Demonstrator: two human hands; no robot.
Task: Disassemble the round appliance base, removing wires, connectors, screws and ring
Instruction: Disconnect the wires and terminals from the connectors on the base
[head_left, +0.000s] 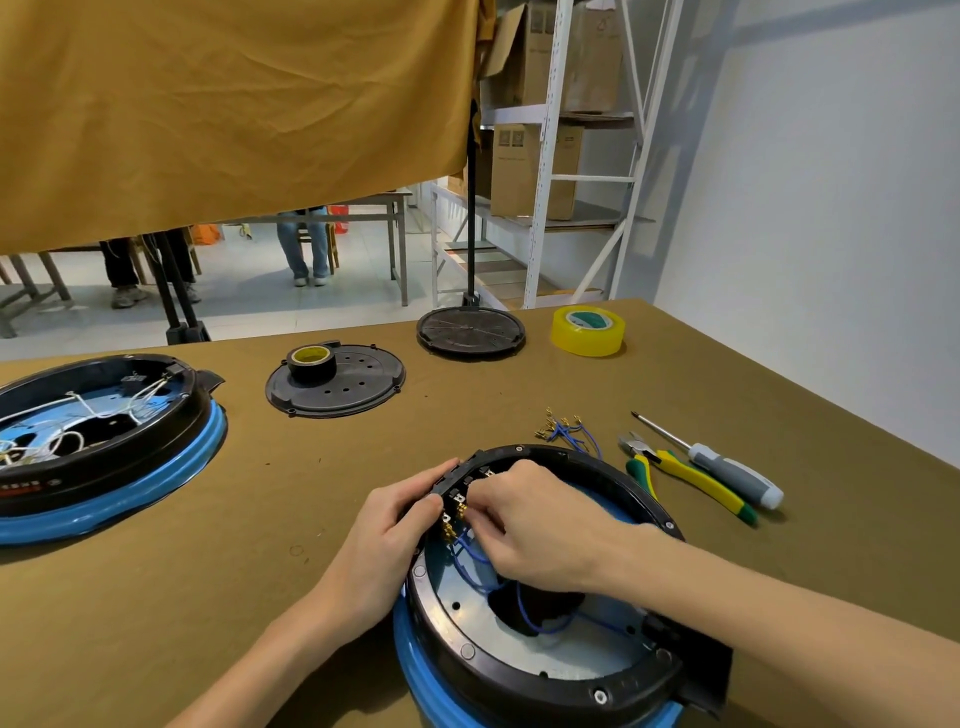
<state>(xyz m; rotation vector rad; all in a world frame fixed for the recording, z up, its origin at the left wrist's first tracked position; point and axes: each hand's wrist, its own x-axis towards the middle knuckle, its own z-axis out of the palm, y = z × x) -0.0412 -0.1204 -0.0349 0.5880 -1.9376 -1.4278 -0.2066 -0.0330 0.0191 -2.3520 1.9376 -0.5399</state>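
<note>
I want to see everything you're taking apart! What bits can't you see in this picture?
Head view only:
- Brass connectors: the right hand covers which one its fingertips pinch.
- Appliance base: its near side is cut off by the bottom edge.
- Blue wires: their ends vanish into the dark centre hole.
- Second base: cut off by the left edge; its label is too blurred to read.

Workshop: shelving (550, 156), pliers (691, 475), screwdriver (727, 467)
</note>
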